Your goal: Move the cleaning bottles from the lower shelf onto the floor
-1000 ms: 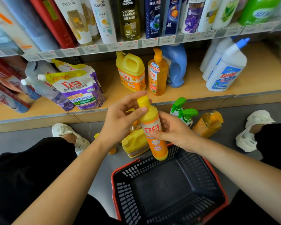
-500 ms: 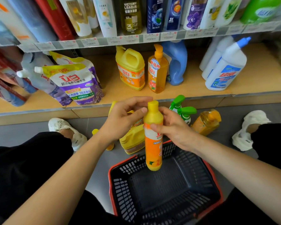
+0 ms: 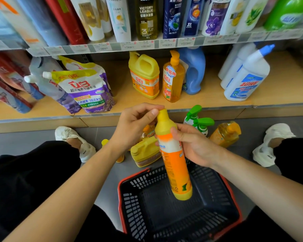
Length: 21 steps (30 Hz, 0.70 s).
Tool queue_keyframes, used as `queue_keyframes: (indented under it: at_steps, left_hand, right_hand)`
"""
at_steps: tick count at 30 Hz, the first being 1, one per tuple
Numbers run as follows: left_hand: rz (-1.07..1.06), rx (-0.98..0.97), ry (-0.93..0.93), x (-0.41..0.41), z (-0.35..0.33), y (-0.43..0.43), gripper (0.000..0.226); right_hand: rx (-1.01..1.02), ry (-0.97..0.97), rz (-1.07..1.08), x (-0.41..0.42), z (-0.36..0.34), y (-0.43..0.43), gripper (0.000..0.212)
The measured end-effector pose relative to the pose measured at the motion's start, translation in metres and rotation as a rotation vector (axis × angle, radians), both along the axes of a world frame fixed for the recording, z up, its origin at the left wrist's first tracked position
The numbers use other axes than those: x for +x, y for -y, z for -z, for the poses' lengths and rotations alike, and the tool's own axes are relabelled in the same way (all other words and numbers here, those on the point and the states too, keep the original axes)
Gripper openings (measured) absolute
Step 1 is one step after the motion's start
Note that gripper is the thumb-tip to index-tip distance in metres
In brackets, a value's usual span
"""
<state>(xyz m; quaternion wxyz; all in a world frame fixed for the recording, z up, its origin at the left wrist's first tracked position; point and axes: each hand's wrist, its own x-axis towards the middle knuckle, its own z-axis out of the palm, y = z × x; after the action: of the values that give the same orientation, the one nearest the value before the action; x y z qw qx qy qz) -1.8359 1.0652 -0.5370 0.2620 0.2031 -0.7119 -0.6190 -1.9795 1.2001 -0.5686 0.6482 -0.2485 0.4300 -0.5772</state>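
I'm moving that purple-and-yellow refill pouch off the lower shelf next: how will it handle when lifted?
The refill pouch looks like soft film and leans on the pouch behind it, so it will probably sag rather than hold its shape. Its bulging body suggests it is full, so likely heavy for its size. Set on the floor, it may slump over.

- An orange squeeze bottle (image 3: 173, 165) with a yellow cap and base, cap on, is held nearly upright in the air. The left hand (image 3: 135, 126) pinches its cap and the right hand (image 3: 196, 145) grips its shoulder.
- On the lower shelf (image 3: 278, 95) stand a yellow jug (image 3: 144, 75), an amber pump bottle (image 3: 172, 79) just beside it, a blue bottle (image 3: 193, 70) behind, and white blue-capped bottles (image 3: 247, 75).
- On the floor (image 3: 250, 123) are a second yellow jug (image 3: 145, 152), two green-trigger sprayers (image 3: 199, 123) and another pump bottle (image 3: 224, 133).
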Motion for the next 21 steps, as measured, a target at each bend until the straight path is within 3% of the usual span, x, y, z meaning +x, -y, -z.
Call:
queue_keyframes:
  at_steps: [4,9,12,15,21]
  left_hand:
    - [-0.007,-0.027,-0.02,0.0,-0.001,-0.001,0.025]
    - [-0.02,-0.044,-0.002,-0.001,0.002,-0.002,0.021]
    - [-0.103,-0.05,0.02,0.0,0.008,-0.003,0.02]
    - [-0.154,-0.053,0.132,0.003,0.016,0.004,0.033]
    - [0.093,0.021,0.401,0.001,0.042,-0.006,0.048]
  right_hand:
    - [-0.024,-0.005,0.004,-0.003,-0.001,0.0,0.066]
    - [-0.062,-0.158,0.028,-0.007,0.0,0.001,0.036]
    - [-0.045,-0.316,0.118,-0.011,0.0,0.003,0.035]
    - [-0.05,-0.406,0.216,-0.022,-0.006,0.004,0.041]
    - [-0.102,-0.403,0.353,-0.041,-0.016,0.005,0.043]
